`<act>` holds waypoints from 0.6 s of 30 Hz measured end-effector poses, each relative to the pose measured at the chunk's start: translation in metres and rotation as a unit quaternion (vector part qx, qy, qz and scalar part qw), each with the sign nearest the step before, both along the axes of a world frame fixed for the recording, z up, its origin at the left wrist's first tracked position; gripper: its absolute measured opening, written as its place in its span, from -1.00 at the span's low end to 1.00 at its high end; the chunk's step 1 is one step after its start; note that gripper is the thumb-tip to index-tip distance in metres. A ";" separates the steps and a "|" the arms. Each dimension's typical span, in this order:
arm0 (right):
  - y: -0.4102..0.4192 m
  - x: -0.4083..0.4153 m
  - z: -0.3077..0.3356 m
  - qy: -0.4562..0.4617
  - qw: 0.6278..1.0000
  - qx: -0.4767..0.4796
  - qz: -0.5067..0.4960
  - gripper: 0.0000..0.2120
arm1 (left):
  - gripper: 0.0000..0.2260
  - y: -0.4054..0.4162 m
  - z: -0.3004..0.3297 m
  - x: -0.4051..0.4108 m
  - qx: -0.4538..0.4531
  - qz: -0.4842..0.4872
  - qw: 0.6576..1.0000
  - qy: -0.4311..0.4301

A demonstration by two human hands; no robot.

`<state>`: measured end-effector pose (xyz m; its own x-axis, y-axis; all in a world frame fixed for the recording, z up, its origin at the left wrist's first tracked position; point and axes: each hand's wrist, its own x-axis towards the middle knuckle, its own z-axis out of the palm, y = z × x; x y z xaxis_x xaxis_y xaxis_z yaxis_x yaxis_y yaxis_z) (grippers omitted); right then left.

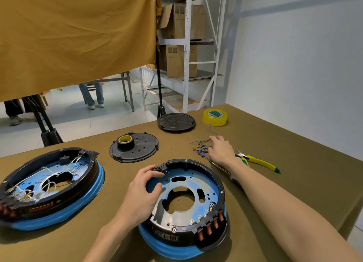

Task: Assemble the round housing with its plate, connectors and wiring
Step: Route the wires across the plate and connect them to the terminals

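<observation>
Left hand grips the near-left rim of the round housing: fingers curl over the black wall onto a black connector block at the rim, thumb pressed down on the blue-filmed plate seated inside. The housing sits on the olive table, near its front edge, blue ring at its base. Opposite the left fingers, at the near-right rim, stands a row of red rocker switches with brass terminals just inside them.

Right hand reaches beyond the housing's far rim, palm down, fingers spread loosely over a bundle of blue wires with brass ends; fingertips touch the wires, but whether any is pinched cannot be told. One blue strand runs away from the fingertips toward a yellow tape roll. Just right of the wrist lie yellow-handled pliers; a screwdriver passes under the forearm.

Beyond the left fingers: a black perforated cover carrying a small tape roll, and farther off a second black disc at the table's far edge. Well left of the left hand, a second housing with white wiring. Bare cloth lies between the two housings and right of the pliers.
</observation>
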<state>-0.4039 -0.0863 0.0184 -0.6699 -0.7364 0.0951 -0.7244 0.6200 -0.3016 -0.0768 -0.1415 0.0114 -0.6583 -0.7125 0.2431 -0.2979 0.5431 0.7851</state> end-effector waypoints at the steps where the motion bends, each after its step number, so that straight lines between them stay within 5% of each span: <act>1: -0.003 -0.002 -0.001 0.000 0.999 0.051 0.013 -0.49 | -0.78 0.000 0.000 0.000 0.001 0.000 1.000 0.002; 3: -0.007 -0.004 -0.004 0.003 0.993 0.114 0.023 -0.51 | -0.78 0.001 0.000 0.001 0.004 -0.001 1.000 0.003; 10: -0.005 0.001 -0.001 -0.029 0.999 0.044 0.008 -0.50 | -0.79 0.002 0.001 0.000 0.001 0.000 1.000 0.001; 18: 0.013 0.016 0.007 -0.015 0.978 -0.208 -0.003 -0.73 | -0.79 0.002 0.002 0.000 0.001 0.001 1.000 -0.002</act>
<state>-0.3880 -0.0733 0.0250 -0.6812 -0.6343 0.3656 -0.7077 0.4427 -0.5506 -0.0767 -0.1394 0.0132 -0.6582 -0.7139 0.2390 -0.3016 0.5409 0.7852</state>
